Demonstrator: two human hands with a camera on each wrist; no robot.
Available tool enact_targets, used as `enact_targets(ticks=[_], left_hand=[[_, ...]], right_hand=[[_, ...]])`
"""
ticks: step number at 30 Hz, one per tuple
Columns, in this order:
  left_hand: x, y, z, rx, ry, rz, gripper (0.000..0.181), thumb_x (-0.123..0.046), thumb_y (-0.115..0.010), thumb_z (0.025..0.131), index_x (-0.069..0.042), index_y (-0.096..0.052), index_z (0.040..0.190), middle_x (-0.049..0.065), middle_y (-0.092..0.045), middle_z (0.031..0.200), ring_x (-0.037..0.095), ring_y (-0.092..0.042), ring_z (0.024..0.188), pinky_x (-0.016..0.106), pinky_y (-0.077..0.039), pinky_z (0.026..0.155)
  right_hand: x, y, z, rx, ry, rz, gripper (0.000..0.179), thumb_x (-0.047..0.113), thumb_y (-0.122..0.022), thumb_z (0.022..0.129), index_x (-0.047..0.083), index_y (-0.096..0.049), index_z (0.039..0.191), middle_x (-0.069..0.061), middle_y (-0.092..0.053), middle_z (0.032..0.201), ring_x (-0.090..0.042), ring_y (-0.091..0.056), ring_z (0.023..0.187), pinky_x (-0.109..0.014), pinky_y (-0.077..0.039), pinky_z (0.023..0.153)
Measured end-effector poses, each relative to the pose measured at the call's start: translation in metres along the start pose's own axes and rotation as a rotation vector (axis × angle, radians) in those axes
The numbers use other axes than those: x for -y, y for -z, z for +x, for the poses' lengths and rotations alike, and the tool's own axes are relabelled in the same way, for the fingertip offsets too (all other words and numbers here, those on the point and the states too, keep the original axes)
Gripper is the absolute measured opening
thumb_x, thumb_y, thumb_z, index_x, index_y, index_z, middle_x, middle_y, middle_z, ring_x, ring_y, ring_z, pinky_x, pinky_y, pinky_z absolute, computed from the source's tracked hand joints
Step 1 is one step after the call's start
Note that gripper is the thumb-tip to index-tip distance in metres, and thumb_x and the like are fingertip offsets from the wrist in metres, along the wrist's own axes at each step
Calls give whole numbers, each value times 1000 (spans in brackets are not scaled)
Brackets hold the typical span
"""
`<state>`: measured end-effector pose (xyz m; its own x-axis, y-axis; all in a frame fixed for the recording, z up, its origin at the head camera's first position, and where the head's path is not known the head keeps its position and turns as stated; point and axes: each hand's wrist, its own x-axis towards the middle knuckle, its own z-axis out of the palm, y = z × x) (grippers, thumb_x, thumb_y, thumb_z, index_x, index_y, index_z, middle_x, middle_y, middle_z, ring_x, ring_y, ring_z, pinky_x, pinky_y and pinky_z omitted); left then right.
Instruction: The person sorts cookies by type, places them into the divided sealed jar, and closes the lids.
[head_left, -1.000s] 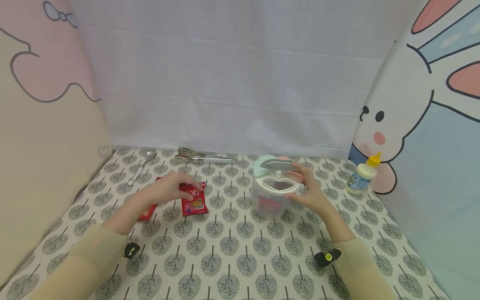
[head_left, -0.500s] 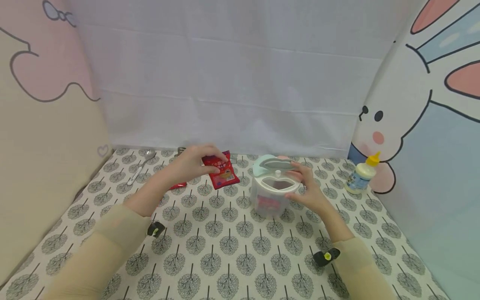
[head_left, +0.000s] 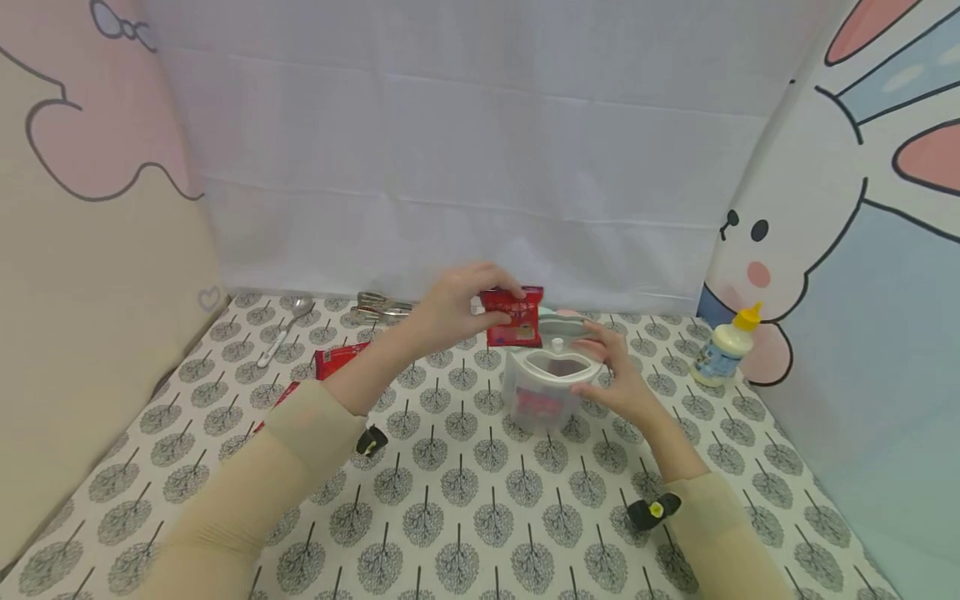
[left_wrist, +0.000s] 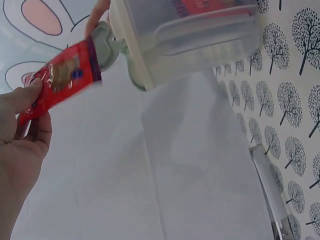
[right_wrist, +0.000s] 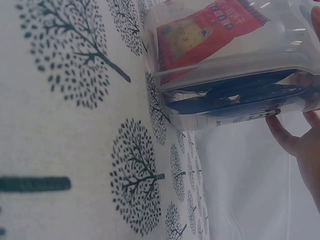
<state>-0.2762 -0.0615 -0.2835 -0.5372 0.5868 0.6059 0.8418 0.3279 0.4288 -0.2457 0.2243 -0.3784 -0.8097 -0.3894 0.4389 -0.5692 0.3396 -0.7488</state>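
My left hand (head_left: 456,310) pinches a small red snack packet (head_left: 519,323) by its left side, in the air beside the raised lid flap (head_left: 564,326) of a clear plastic storage container (head_left: 525,392). The left wrist view shows the packet (left_wrist: 65,77) sticking out past the fingers, overlapping the green hinge end of the lid. My right hand (head_left: 618,379) grips the container at its right, fingers at the raised flap and thumb near the rim of the opening. Inside the container lies another red packet (right_wrist: 200,37); dark blue wrapped items (right_wrist: 235,95) fill a neighbouring compartment.
Further red packets (head_left: 341,357) lie on the tree-print cloth at the left, partly behind my left arm. A spoon (head_left: 279,337) and metal tongs (head_left: 382,307) lie toward the back. At the right stands a glue bottle (head_left: 723,352) with a yellow cap.
My left hand has lifted the red packet off the cloth and carried it rightward to the container. The right hand has kept its hold on the container, which stays in place.
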Motion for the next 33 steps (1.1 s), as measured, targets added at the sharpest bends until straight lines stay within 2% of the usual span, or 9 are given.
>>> enact_targets(ticks=[2, 5, 9, 12, 16, 20, 25, 28, 33], left_hand=[[-1, -10, 6, -7, -58, 2, 29, -2, -75, 77, -10, -66, 104, 0, -66, 103, 10, -59, 93, 21, -50, 81], [-4, -25, 13, -14, -117, -1, 29, 1, -73, 78, -8, -68, 104, 2, -67, 101, 10, -59, 91, 18, -51, 78], [-7, -37, 21, -37, -158, -46, 27, 1, -72, 78, -5, -67, 104, 3, -66, 99, 9, -60, 90, 14, -51, 79], [-10, -43, 28, -71, -181, -80, 23, 1, -72, 79, -6, -67, 101, 3, -65, 98, 9, -60, 90, 13, -51, 78], [-10, -52, 31, -102, -181, -106, 18, 1, -72, 79, -7, -70, 95, 3, -65, 95, 9, -60, 88, 13, -51, 77], [-6, -64, 25, -108, -111, -140, 16, 2, -72, 78, -5, -71, 93, 5, -64, 95, 11, -59, 87, 13, -52, 74], [1, -76, 10, -87, -1, -134, 19, -1, -72, 78, -7, -70, 96, 5, -64, 99, 15, -60, 93, 13, -52, 80], [6, -81, 2, -44, 9, -77, 17, -3, -71, 79, -7, -70, 96, 5, -66, 100, 17, -62, 94, 12, -50, 83], [14, -83, -13, 33, -56, 26, 15, -6, -70, 82, -7, -71, 97, 4, -68, 101, 14, -63, 93, 11, -48, 83]], right_hand=[[0, 0, 0, -3, -18, 2, 93, -6, -77, 67, 3, -24, 143, -27, -51, 127, 7, -43, 114, -67, -20, 106], [0, 0, 0, 6, -30, 6, 93, -4, -77, 69, 5, -24, 144, -27, -43, 133, 3, -43, 114, -67, -22, 105], [-2, 0, 0, 26, -1, 13, 91, -5, -76, 70, 5, -24, 144, -25, -29, 139, -3, -42, 117, -67, -25, 103], [-3, 0, 0, 26, 14, 11, 92, -5, -76, 70, 6, -23, 144, -25, -30, 141, -14, -45, 123, -67, -24, 104], [-2, 0, 0, 18, -13, -1, 94, -2, -78, 70, 7, -21, 145, -25, -29, 142, -37, -41, 127, -68, -20, 105], [1, 0, 0, 21, -56, -12, 94, 4, -79, 70, 7, -21, 145, -26, -25, 142, -48, -34, 128, -69, -20, 105], [3, 0, 0, 30, -51, 2, 93, 1, -77, 72, 4, -20, 145, -28, -19, 142, -49, -32, 129, -69, -23, 103], [1, 0, 0, 34, -18, 27, 92, -6, -75, 71, 2, -19, 144, -29, -19, 142, -45, -37, 126, -69, -24, 103], [-2, 0, -1, 30, 27, 34, 93, -10, -74, 69, -1, -19, 143, -30, -35, 136, -8, -43, 124, -66, -24, 104]])
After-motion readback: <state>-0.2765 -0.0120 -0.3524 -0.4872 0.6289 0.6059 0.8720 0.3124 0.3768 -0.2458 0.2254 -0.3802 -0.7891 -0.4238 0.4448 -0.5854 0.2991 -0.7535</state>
